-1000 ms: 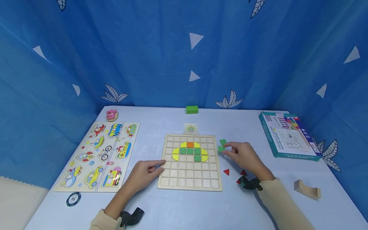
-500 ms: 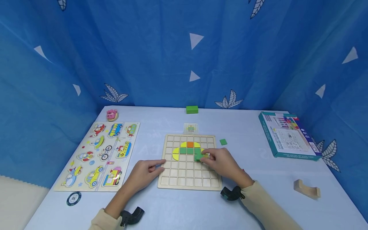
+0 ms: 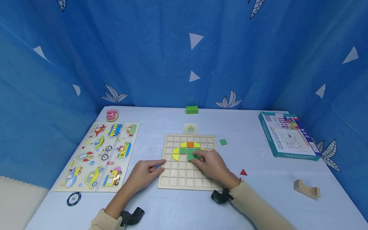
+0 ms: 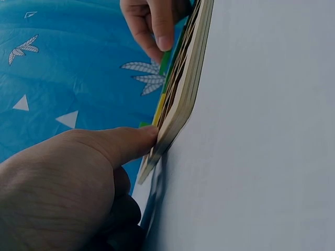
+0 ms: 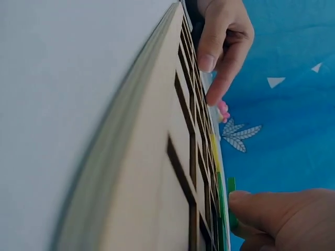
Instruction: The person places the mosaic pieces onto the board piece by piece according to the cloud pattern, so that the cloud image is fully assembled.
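Observation:
A wooden grid board (image 3: pixel 181 182) lies mid-table, with yellow quarter-round tiles (image 3: pixel 175 154), an orange square tile (image 3: pixel 190 144) and green square tiles (image 3: pixel 182 150) set in its cells. My right hand (image 3: pixel 211 163) is over it, pinching a green square tile (image 5: pixel 231 184) between thumb and fingers; in the right wrist view this tile stands slightly off the board's surface. At the board's left edge, the thumb and index finger of my left hand (image 3: pixel 143 174) are extended and touch the rim. The right hand covers some cells at the board's right side.
A small pattern card (image 3: pixel 191 128) lies behind the board, and a green block (image 3: pixel 192 110) farther back. Right of the board are a loose green tile (image 3: pixel 223 142) and red triangles (image 3: pixel 243 172). A vehicle puzzle (image 3: pixel 100 156) is left; a box (image 3: pixel 290 135) and wooden arch (image 3: pixel 307 190) are right.
My right hand picked up a green tile from the table right of the board and carried it left over the grid. My left hand has stayed at the board's edge.

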`<act>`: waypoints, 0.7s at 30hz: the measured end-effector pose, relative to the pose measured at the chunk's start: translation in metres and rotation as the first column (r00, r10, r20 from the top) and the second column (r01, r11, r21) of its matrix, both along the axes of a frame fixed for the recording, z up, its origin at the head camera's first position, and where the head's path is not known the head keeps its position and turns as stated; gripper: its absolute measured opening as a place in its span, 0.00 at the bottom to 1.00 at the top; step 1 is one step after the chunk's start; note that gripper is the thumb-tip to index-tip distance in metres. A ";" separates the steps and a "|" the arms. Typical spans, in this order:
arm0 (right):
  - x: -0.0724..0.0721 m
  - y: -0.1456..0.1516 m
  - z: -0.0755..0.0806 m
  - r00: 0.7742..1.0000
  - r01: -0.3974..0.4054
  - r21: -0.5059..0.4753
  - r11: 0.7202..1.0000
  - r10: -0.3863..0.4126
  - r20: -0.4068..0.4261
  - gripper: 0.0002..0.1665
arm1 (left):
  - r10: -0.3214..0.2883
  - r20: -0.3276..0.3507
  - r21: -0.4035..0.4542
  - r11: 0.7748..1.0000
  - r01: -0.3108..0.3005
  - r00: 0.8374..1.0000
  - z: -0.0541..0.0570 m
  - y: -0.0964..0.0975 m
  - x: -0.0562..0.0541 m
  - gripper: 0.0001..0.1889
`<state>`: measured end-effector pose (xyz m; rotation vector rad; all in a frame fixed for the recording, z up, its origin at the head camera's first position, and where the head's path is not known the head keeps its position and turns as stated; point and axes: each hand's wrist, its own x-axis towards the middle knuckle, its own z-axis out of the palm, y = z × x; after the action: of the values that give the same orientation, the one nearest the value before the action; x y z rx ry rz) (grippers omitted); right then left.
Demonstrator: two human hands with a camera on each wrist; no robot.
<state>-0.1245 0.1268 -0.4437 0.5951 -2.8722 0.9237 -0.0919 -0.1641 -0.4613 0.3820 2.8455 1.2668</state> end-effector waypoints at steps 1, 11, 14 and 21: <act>0.000 -0.001 -0.001 1.000 0.004 0.009 1.000 -0.004 -0.015 0.15 | -0.001 -0.004 0.001 1.000 0.001 1.000 0.000 0.000 0.000 0.16; 0.003 -0.006 -0.006 0.992 0.029 0.076 0.997 -0.020 -0.122 0.15 | -0.004 -0.004 -0.006 1.000 0.004 1.000 0.000 0.000 -0.001 0.15; 0.003 -0.006 -0.007 0.991 0.037 0.078 0.996 -0.027 -0.128 0.16 | -0.001 -0.006 -0.006 1.000 0.001 1.000 0.000 0.000 -0.001 0.16; 0.001 -0.001 -0.003 0.994 0.041 0.041 0.998 -0.037 -0.102 0.15 | -0.003 -0.007 0.001 1.000 0.003 1.000 0.000 0.000 0.000 0.16</act>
<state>-0.1234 0.1261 -0.4465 0.5698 -2.8093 0.8038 -0.0919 -0.1640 -0.4616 0.3915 2.8492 1.2684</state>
